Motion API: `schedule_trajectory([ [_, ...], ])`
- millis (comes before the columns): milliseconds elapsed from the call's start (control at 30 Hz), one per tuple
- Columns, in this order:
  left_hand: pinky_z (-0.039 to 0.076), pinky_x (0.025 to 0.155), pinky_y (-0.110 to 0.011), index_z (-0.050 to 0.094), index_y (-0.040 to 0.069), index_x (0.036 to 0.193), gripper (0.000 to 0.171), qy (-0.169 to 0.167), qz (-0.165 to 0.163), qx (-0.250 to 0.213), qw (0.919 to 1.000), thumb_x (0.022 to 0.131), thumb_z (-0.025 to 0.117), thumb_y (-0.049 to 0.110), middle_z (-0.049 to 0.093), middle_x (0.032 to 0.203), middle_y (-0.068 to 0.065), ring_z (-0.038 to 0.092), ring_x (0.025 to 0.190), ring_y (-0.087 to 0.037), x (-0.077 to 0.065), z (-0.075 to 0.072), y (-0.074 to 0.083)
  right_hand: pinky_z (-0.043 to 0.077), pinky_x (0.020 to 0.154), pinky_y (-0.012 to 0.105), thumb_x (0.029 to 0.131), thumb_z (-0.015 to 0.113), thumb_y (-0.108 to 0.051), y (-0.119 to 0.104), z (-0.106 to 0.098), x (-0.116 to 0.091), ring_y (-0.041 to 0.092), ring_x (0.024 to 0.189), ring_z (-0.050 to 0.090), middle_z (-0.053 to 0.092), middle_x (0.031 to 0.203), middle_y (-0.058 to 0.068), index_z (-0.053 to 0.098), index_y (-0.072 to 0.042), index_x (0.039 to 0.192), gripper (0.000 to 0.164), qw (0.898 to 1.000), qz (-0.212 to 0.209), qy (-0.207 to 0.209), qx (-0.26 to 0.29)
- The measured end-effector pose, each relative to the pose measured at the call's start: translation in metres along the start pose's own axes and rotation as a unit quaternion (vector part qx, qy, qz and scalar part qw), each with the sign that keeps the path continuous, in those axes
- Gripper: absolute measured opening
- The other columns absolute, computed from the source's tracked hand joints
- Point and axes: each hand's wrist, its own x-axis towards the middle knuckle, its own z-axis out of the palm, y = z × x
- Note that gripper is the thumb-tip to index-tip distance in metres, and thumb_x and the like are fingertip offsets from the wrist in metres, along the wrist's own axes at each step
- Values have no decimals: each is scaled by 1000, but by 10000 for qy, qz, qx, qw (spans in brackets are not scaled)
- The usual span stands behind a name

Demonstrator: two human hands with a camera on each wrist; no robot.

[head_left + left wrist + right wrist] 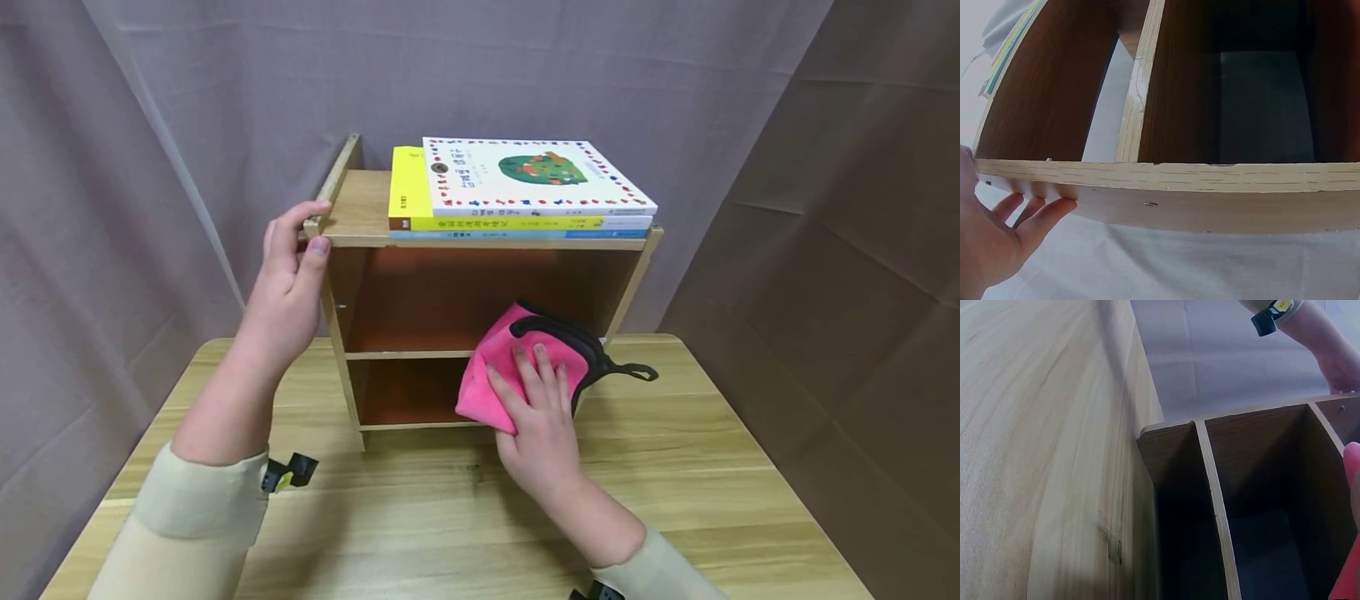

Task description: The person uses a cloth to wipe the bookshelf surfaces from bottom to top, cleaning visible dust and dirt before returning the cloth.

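A small wooden shelf (487, 354) stands on the table, with books piled on its top board. My left hand (285, 287) grips the upper front corner of its left side panel, the thumb on the front edge. In the left wrist view, fingers (1044, 222) lie against the panel's outer face. My right hand (540, 425) holds a pink cleaning cloth (487, 400) with black trim and a hanging loop, at the right front of the shelf. Several fingers spread over the cloth; the thumb is hidden. A sliver of the cloth (1350, 459) shows at the right wrist view's edge.
The stack has a white picture book (540, 179) on top, a yellow book (405, 187) under it and a blue one (517, 234) lowest. Grey curtains (480, 67) surround the wooden table (420, 525). A middle board (412, 355) divides the shelf's compartments.
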Motion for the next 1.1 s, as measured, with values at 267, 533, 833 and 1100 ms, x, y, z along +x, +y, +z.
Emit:
schedule_trajectory([
  [267,33,89,-29,40,22,146,38,79,74,-22,9999,108,41,28,36,129,-7,39,107,-15,0,1,-1,15,113,66,76,68,-7,-3,0,1,35,148,18,34,158,9,64,-14,133,57,10000,0,-89,-17],
  [533,33,88,-28,40,21,146,39,83,94,-10,9999,108,41,28,35,128,-8,39,107,-15,0,1,0,14,114,64,77,65,-5,-6,1,3,35,148,18,34,158,9,64,-13,133,57,9999,-25,-98,1],
  [833,33,89,-28,40,20,145,38,97,104,25,9999,108,41,27,36,130,-9,41,108,-15,1,1,0,14,114,64,80,62,-5,-11,2,5,35,148,19,36,157,10,66,-12,131,51,9999,6,-2,108],
  [1100,34,90,-29,40,21,145,39,53,70,29,10000,107,41,29,36,132,-10,43,112,-21,0,0,0,13,115,63,83,59,-5,-17,1,7,33,148,19,39,154,11,65,-14,131,49,9996,168,-60,238],
])
